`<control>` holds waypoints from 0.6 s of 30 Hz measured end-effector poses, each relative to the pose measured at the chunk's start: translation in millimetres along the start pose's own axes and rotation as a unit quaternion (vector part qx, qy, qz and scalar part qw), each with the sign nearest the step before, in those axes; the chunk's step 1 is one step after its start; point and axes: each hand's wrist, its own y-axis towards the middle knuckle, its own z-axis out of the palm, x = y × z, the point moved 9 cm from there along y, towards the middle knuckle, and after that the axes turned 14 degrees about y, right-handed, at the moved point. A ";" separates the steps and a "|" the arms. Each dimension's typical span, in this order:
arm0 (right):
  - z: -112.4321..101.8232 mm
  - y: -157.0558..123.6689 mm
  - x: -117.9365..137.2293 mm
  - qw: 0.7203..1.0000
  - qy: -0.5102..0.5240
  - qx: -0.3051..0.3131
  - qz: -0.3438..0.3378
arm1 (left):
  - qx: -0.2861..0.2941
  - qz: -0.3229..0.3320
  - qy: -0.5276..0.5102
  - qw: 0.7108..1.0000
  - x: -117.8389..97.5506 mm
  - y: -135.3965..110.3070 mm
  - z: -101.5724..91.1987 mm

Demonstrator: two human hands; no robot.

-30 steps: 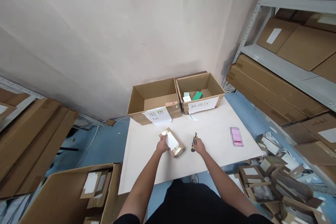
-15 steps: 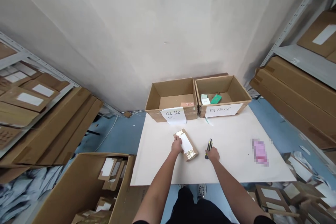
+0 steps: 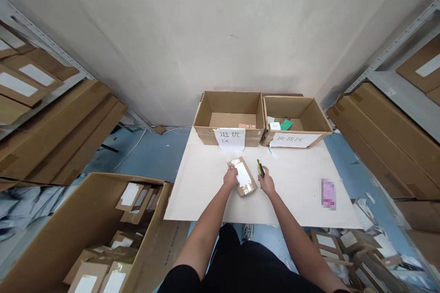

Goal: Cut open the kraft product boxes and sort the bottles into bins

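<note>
On the white tabletop point(image 3: 202, 192) lies a small brown cardboard box point(image 3: 248, 187) with a white label and shiny clear tape at its ends. My left hand point(image 3: 231, 177) grips the box by its left edge, thumb toward the label. Just right of the box, my right hand point(image 3: 266, 181) is closed around a black and yellow utility knife point(image 3: 260, 168), its tip pointing up and away from me. The knife and the box are apart. Whether the blade is out is too small to tell.
Two open cartons with handwritten signs stand at the back: the left carton point(image 3: 202, 135) holds a pinkish box, the right carton point(image 3: 321, 129) several small boxes. A blurred pink item point(image 3: 328, 194) lies at right. A large carton of parcels point(image 3: 160, 219) stands lower left; shelves flank both sides.
My right hand has picked the knife up from the tabletop and brought it left, nearer the box. My left hand stays on the box. The camera view has shifted slightly.
</note>
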 end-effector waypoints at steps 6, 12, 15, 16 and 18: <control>50.6 -1.8 92.4 0.988 -0.065 0.070 -0.125 | -0.013 0.021 0.014 1.000 -2.4 -3.3 -3.1; 80.3 10.3 106.3 0.983 -0.122 0.100 -0.097 | -0.004 0.036 0.031 0.999 -2.5 -3.4 2.0; 81.7 9.5 104.6 0.979 -0.147 0.112 -0.089 | -0.004 0.036 0.021 0.999 -1.6 -3.5 3.0; 81.0 9.3 104.8 0.977 -0.156 0.115 -0.087 | -0.006 0.034 0.018 0.999 -1.2 -3.7 2.7; 79.2 9.6 106.1 0.974 -0.174 0.122 -0.082 | -0.009 0.035 0.022 0.999 -1.3 -4.0 1.8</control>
